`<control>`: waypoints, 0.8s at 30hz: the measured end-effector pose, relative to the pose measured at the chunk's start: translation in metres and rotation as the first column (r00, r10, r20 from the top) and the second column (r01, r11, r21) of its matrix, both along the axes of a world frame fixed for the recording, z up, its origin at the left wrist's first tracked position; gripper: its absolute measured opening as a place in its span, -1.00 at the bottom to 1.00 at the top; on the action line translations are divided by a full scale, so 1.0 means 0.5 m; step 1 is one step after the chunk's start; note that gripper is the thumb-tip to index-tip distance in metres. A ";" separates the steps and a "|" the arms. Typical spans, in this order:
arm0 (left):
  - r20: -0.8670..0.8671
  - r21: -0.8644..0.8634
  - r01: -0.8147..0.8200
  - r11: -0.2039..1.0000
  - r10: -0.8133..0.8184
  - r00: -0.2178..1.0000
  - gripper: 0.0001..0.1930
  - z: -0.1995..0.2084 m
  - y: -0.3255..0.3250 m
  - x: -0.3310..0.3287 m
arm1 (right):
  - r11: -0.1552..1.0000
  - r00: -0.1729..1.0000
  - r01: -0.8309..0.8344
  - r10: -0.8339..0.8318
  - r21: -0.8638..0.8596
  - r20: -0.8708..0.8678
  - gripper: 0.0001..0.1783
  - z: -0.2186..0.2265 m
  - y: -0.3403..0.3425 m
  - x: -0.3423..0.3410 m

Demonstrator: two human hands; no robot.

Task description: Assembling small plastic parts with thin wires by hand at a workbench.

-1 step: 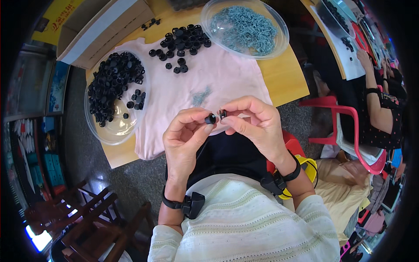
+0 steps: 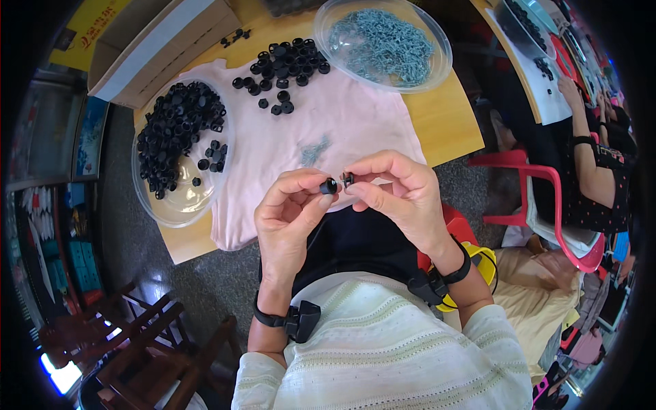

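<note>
Between thumb and fingers, my left hand [image 2: 290, 205] pinches a small round black plastic cap [image 2: 329, 186], its end turned to the right. Facing it, a short gap away, is a small black plastic part [image 2: 348, 180] with a thin rim, pinched by my right hand [image 2: 396, 195]. Whether something small lies between the two parts, I cannot tell. Both hands are over the near edge of a pink cloth [image 2: 266, 150]. On that cloth, just beyond my fingers, lies a small patch of grey-blue bits [image 2: 314, 152].
Left on the table is a clear tray [image 2: 181, 217] of black caps. Loose black caps [image 2: 283, 65] lie at the cloth's far side. A clear bowl [image 2: 444, 58] holds small blue-grey metal pieces. A cardboard box [image 2: 154, 55] stands far left; a red chair [image 2: 523, 164] and another person [image 2: 594, 171] are right.
</note>
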State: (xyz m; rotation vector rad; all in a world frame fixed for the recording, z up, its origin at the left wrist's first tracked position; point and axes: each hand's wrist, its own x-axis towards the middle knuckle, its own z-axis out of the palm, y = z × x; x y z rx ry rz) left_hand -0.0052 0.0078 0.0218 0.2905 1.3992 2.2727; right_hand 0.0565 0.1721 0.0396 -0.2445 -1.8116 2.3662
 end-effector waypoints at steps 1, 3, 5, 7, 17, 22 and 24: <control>-0.031 0.002 0.005 1.000 -0.005 1.000 -0.75 -0.001 -0.001 0.000 | 1.000 1.000 0.002 -0.002 0.000 0.001 -0.79 0.001 0.000 0.000; 0.001 -0.008 -0.005 1.000 0.005 1.000 -0.74 0.002 -0.001 0.001 | 0.996 1.000 0.003 -0.006 0.089 0.030 -0.80 0.009 0.001 0.001; 0.031 -0.019 -0.010 1.000 0.011 0.999 -0.73 0.002 -0.001 0.001 | 0.995 1.000 0.013 -0.014 0.101 0.010 -0.80 0.017 -0.001 0.002; -0.009 0.039 0.000 0.999 0.000 1.000 -0.73 -0.004 -0.002 -0.001 | 0.993 1.000 0.026 -0.025 0.113 -0.012 -0.80 0.024 -0.003 0.001; 0.073 0.172 -0.022 0.985 0.010 0.997 -0.78 -0.016 -0.011 0.001 | 0.931 0.978 0.073 0.005 0.359 -0.211 -0.73 0.040 -0.017 -0.002; 0.075 0.156 -0.024 0.987 0.013 0.997 -0.76 -0.025 -0.015 0.002 | 0.863 0.964 0.153 -0.023 0.481 -0.265 -0.75 0.035 -0.020 -0.003; 0.076 0.154 -0.026 0.988 0.014 0.997 -0.75 -0.024 -0.016 0.002 | 0.857 0.962 0.161 -0.026 0.490 -0.270 -0.75 0.035 -0.021 -0.003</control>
